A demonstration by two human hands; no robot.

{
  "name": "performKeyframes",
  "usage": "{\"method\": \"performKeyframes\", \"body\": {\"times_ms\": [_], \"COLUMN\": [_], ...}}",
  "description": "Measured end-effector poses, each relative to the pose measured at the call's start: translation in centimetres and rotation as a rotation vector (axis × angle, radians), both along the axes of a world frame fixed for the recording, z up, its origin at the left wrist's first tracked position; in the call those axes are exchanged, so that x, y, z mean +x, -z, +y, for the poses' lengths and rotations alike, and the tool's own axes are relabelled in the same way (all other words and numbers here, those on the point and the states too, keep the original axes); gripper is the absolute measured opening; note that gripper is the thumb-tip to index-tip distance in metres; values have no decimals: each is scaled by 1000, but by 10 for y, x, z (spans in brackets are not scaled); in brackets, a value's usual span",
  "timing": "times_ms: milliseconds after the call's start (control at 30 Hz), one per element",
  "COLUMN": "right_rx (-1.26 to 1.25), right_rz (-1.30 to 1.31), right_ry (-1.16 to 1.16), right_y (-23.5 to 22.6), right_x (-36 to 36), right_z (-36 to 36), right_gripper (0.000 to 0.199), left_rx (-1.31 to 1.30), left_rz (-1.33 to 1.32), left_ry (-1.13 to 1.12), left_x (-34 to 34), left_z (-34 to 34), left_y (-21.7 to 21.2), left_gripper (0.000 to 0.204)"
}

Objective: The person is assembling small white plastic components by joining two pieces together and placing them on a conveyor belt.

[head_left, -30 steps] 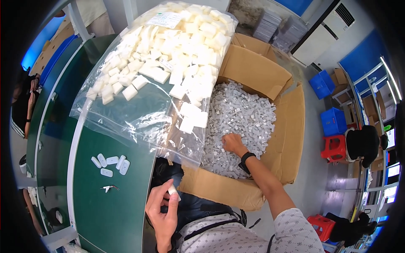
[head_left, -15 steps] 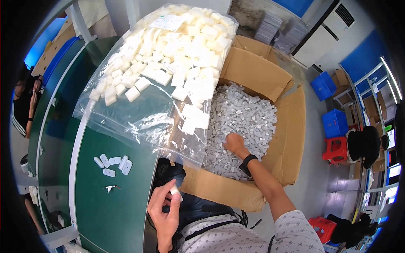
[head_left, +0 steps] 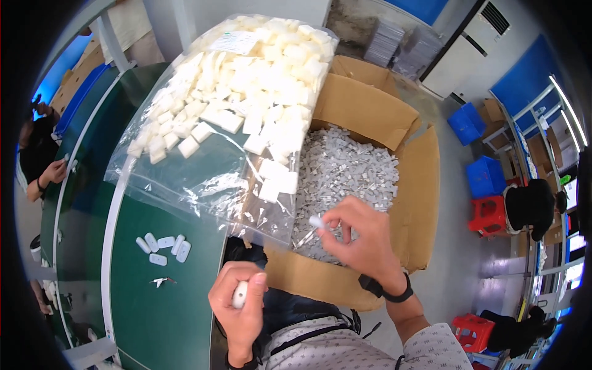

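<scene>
My left hand (head_left: 234,314) is closed round a white plastic housing (head_left: 240,295), its end with a small round hole facing up. In a pinch between thumb and forefinger, my right hand (head_left: 365,240) holds a small white plastic piece (head_left: 316,221); thin metal strips show just below it, though I cannot tell if they belong to it. This hand is over a cardboard box (head_left: 416,209) filled with small whitish parts (head_left: 351,163) with shiny metal bits. Several white oblong housings (head_left: 158,259) lie on the green tabletop (head_left: 179,308), near a small white part with a reddish bit (head_left: 163,282).
A big clear plastic bag (head_left: 246,80) of cream-white housings lies on the table, its mouth hanging toward the box. To the right are blue crates (head_left: 487,176), red stools (head_left: 487,216) and seated people (head_left: 529,209). Another person (head_left: 43,148) works at the left.
My right hand has risen out of the parts in the box and come nearer, now with a small white piece. The left hand has turned the housing, so its holed end shows.
</scene>
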State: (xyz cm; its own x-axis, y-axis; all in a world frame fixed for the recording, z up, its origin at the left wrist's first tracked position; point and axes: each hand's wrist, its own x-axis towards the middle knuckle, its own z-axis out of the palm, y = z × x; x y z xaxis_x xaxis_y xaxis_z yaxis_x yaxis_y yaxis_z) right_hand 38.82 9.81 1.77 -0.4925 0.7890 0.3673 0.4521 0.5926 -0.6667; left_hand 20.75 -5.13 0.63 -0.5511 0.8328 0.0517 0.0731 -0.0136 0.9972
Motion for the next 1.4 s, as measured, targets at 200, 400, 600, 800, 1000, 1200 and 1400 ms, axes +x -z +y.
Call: {"method": "performKeyframes", "body": {"times_ms": [200,400,600,800,1000,1200,1400], "right_rx": [104,100,-135,-191,-158,-137,-117], "right_rz": [-1,82,264,291,263,238,253], "right_ry": [-101,-173,-379,-491,-489,-466,-469], "right_y": [-7,-10,-12,-19,-14,-15,-13], "right_x": [-27,-36,-30,-34,-39,-40,-39], "right_z": [-21,-33,-37,-48,-54,-55,-54], "right_gripper": [18,20,26,31,28,23,22], "left_rx": [19,48,79,292,252,265,287], "left_rz": [552,682,184,56,28,39,47], "left_ry": [-41,-15,-53,-35,-152,-147,-128], "left_x": [3,2,-1,-2,2,-1,-1], "left_z": [12,7,-5,-21,-29,-28,-26], "left_y": [-18,-12,-6,28,33,35,37], "left_gripper": [30,18,10,13,10,10,15]}}
